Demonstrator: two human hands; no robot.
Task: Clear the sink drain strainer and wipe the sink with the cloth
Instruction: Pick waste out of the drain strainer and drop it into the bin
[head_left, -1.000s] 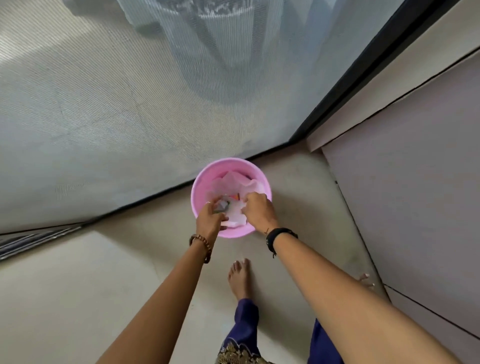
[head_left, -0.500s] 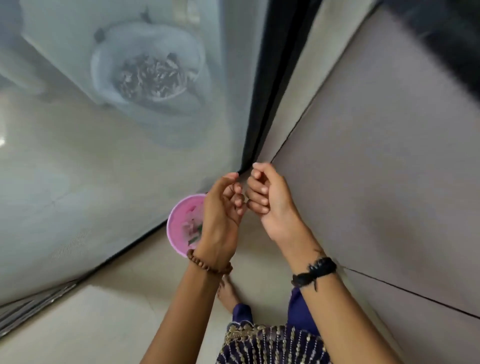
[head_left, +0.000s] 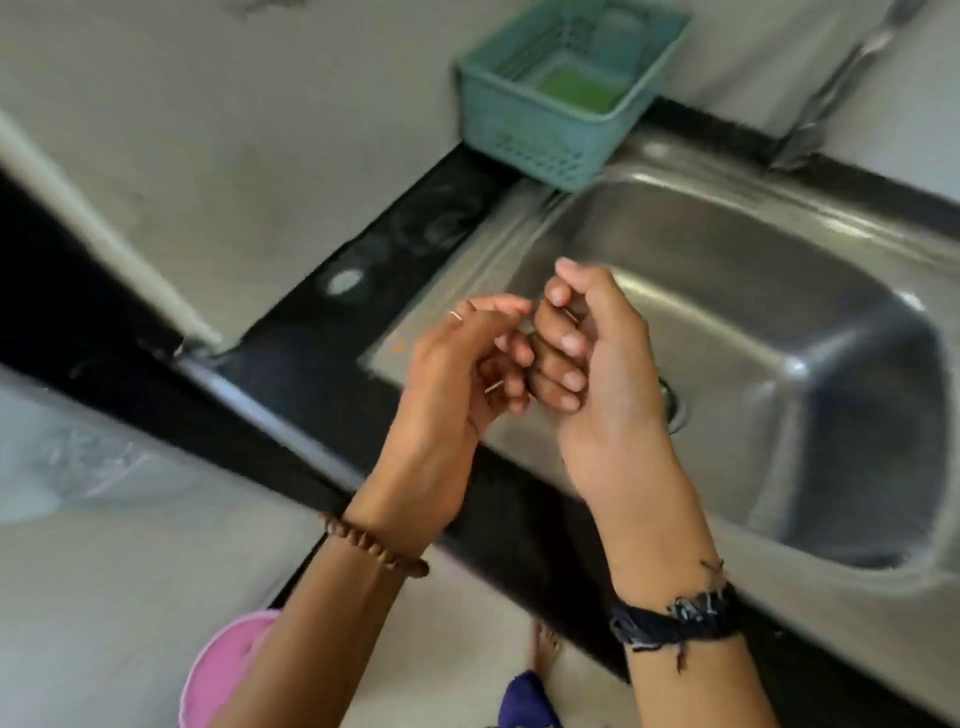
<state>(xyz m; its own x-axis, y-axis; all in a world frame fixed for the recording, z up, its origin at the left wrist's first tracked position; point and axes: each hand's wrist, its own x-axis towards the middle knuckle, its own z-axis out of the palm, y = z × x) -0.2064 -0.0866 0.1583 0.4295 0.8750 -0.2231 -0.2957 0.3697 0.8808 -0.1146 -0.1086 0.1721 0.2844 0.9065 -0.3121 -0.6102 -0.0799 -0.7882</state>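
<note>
My left hand (head_left: 457, 384) and right hand (head_left: 592, 364) hang close together above the near left corner of the sink (head_left: 753, 291), fingers loosely curled, fingertips almost meeting. Neither visibly holds anything; whether something small sits between the fingertips I cannot tell.

The drain (head_left: 672, 408) lies on the sink floor just right of and below my right hand, mostly hidden behind that palm; only a curved metal edge shows, so I cannot tell whether the strainer is seated in it. My right hand is the nearer of the two, and I judge that a short drop down and to the right would bring it there. The sink's long axis runs from near left to far right.

No cloth is clearly visible. A green patch lies in the teal basket (head_left: 550, 135), far and left of my hands on the sink's far corner; I cannot tell whether it is a cloth or a sponge.

The sink is dull steel set in a black worktop (head_left: 322, 374). The tap (head_left: 831, 88) stands at the far right. A pink tub (head_left: 223, 670) sits on the floor, near left, partly behind my left forearm. The whole view is motion-blurred.
</note>
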